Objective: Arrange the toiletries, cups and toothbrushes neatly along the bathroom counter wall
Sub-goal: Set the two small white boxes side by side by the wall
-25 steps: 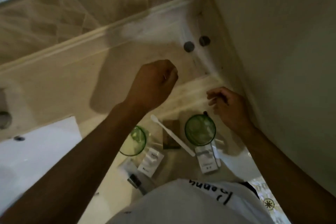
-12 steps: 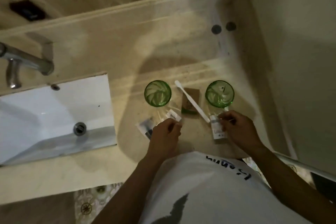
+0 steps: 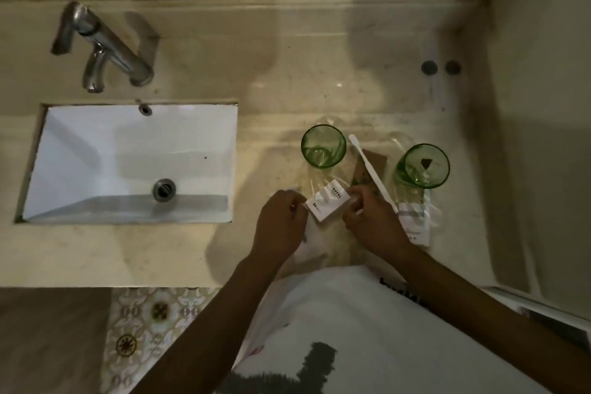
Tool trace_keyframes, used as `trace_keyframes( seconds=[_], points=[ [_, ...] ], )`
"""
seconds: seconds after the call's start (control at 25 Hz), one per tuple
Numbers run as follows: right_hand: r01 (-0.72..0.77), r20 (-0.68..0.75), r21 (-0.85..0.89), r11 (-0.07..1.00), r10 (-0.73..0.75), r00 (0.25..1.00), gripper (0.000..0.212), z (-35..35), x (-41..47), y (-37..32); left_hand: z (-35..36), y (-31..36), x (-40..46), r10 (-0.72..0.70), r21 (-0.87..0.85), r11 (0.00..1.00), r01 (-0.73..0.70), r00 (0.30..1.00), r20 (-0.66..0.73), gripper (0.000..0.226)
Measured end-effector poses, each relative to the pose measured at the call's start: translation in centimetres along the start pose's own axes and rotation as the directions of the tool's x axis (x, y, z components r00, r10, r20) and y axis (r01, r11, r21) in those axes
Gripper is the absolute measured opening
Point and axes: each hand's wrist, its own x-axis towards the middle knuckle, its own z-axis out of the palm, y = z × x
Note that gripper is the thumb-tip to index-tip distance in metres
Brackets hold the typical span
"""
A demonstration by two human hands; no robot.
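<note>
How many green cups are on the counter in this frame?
2. One green cup stands right of the sink; the other green cup stands further right, past the white toothbrush. None seems hidden.

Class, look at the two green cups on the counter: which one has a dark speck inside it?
The green cup on the right, nearest the side wall, shows a dark speck inside. The green cup nearer the sink shows none.

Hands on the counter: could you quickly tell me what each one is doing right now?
Left hand: closed on the left edge of the small white box.
Right hand: closed on the same box's right side.
</note>
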Motion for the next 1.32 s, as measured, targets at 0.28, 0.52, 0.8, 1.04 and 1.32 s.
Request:
trace_keyframes(
  seconds=[0.28,0.52,0.8,1.04,1.32],
  points=[
    [-0.209,0.103,0.315,0.926,0.185,0.977,0.054,1.7,0.0,-0.4,2.3,0.4,1.4,0.213,0.487,0.826,-0.283,0.957,0.195,0.034],
    [-0.176,0.021,0.583,0.793,0.203,0.979,0.051,-0.3,-2.0,-1.7,1.5,3.1,0.0,-0.035,-0.093,0.995,0.045,0.994,0.106,0.037],
    [0.093,-0.125,0.655,0.750,-0.014,0.992,0.042,-5.6,-4.2,-4.0,-2.7,8.0,-1.7,-0.168,-0.688,0.666,0.288,0.957,0.237,0.034],
    [0.101,-0.158,0.641,0.761,0.002,0.987,0.026,-7.6,-2.0,-4.1,-2.5,9.8,1.2,-0.148,-0.588,0.773,0.240,0.968,0.201,0.031],
    [0.097,-0.210,0.500,0.860,0.012,0.978,0.035,-11.2,5.5,-4.1,0.6,13.2,10.1,-0.177,-0.458,0.861,0.223,0.974,0.141,0.022]
  ],
)
